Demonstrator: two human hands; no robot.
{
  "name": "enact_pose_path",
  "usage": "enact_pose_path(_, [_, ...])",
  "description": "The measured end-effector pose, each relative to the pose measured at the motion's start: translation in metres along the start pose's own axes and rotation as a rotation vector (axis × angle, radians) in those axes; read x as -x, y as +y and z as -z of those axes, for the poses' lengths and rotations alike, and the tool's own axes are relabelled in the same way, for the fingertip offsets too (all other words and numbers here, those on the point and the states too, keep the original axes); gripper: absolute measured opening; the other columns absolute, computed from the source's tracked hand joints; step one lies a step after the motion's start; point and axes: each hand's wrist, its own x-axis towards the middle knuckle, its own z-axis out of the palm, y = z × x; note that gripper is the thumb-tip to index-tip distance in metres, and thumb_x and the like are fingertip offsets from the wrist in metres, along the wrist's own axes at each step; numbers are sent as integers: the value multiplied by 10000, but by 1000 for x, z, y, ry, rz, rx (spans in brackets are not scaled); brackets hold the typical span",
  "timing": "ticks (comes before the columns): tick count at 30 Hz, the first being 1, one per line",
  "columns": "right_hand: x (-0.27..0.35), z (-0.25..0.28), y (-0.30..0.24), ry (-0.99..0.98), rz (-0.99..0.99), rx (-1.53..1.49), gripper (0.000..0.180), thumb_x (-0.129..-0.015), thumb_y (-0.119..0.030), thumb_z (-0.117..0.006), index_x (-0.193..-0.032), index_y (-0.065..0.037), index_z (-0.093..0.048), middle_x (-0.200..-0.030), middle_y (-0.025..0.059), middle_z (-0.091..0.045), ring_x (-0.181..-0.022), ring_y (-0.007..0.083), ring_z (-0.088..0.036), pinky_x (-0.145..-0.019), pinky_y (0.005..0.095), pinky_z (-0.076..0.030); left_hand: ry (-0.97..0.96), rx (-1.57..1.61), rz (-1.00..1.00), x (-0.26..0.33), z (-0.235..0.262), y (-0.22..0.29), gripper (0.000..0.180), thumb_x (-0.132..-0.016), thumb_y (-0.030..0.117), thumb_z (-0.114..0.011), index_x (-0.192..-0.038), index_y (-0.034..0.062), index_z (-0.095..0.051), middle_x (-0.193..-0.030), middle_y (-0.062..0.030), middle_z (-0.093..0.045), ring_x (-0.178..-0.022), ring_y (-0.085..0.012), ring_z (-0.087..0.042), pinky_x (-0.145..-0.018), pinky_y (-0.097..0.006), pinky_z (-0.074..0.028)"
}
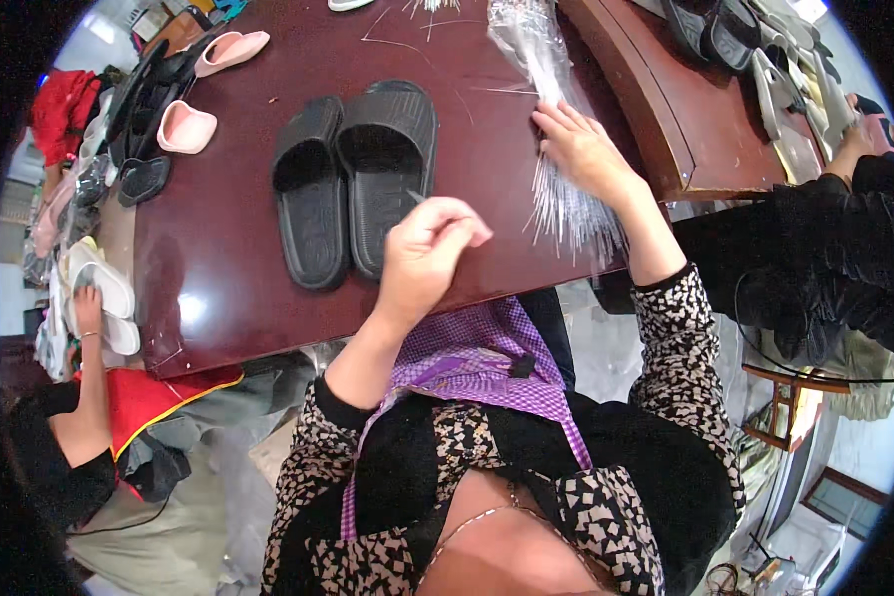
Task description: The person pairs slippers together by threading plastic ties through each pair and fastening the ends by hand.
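Pair of black, broad-strapped slide sandals point(392, 117) sits side by side on the glossy dark-red table point(223, 233), heels toward the wearer. Right hand point(583, 154): fingers extended and loosely spread, laid on a bundle of thin whitish plastic strands point(564, 211) spilling from a clear plastic bag point(524, 38); no firm grasp visible. Left hand point(422, 260): fingers curled, thumb near forefinger, just before the nearer edge of the right-hand sandal (motion blur here; cannot tell whether anything is pinched). Step in hand, as judged: handling strands beside the pair. Next move probably calls for separating one strand cleanly from the tangle. Labels: no brand or writing legible on sandals or bag.
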Motion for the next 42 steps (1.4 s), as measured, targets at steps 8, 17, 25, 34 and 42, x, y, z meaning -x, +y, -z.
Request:
enact_pose_path(8, [1, -23, 18, 86, -32, -15, 414, -902, -184, -493, -1292, -53, -442, -1390, 118, -387, -1299, 283, -337, -1035, 400, -293, 349, 460, 16, 55, 94, 14, 74, -875, 10, -518, -938, 14, -557, -717, -86, -577, -625, -160, -556, -603, -270, -483])
enact_pose_path(17, [-5, -18, 15, 156, -16, 86, 346, -890, -186, -520, -1215, -65, -530, -1326, 118, -466, -1251, 288, -404, -1006, 420, -323, 693, 414, 15, 140, 151, 43, 99, -892, 73, -510, -966, 15, -540, -657, -38, -489, -577, -124, -448, -493, -244, -372])
enact_pose_path(25, [6, 28, -36, 318, 170, 10, 303, -855, -46, -541, -1156, -37, -563, -1216, 149, -552, -1125, 310, -520, -937, 425, -410, 626, 485, 226, 127, 157, 30, 93, -879, 88, -532, -938, 18, -553, -665, -41, -511, -568, -114, -465, -475, -243, -368])
enact_pose_path(34, [46, 13, -118, -70, 215, -241, 301, -798, 22, -512, -1094, 17, -562, -1198, 197, -544, -1151, 372, -483, -986, 454, -356, 566, -1190, -111, 94, 253, -18, 44, -798, 58, -555, -824, 28, -573, -680, -85, -535, -575, -204, -505, -525, -326, -396])
enact_pose_path(42, [54, 10, -95, -171, 233, -353, 254, -838, -54, -475, -1067, -10, -574, -1198, 199, -542, -1142, 386, -481, -978, 500, -338, 243, -1315, 165, 91, 246, -2, 49, -733, 62, -576, -773, 71, -550, -683, -84, -509, -639, -283, -498, -597, -370, -374])
